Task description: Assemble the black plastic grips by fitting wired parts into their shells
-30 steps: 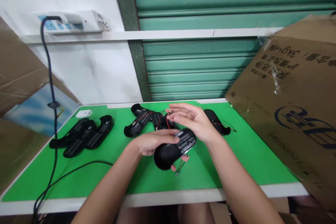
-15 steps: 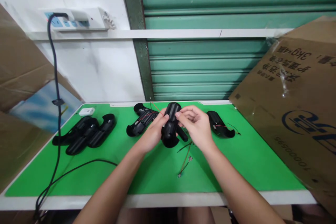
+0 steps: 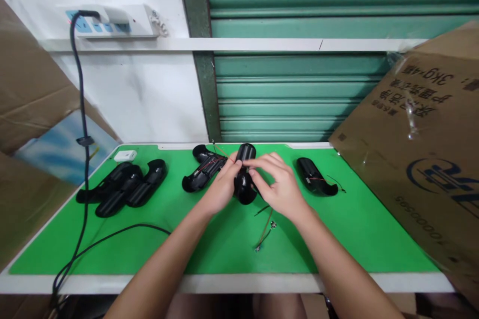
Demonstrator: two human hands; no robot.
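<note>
A glossy black plastic housing (image 3: 245,188) with a curved, hooked end is held above the green mat, its long side pointing away from me. My left hand (image 3: 223,184) is closed around its left side, thumb on top. From the right, my right hand (image 3: 280,179) grips the middle of the same housing, index finger laid across it and thumb just below. Any small part under those fingertips is hidden. Just left of my left hand lie wired black housings (image 3: 202,173). Below my right hand, a thin wire lead (image 3: 266,232) with small metal ends rests on the mat.
More black housings (image 3: 130,187) lie at the left near a white plastic block (image 3: 125,155). Another wired housing (image 3: 314,177) is on the right. A black cable (image 3: 83,109) hangs from the power strip (image 3: 116,21) onto the mat. A large cardboard box (image 3: 411,149) leans in at right.
My right hand has shifted its grip on the housing, its index finger now stretched across the middle. The housing has turned slightly in my hands. The view has moved a little.
</note>
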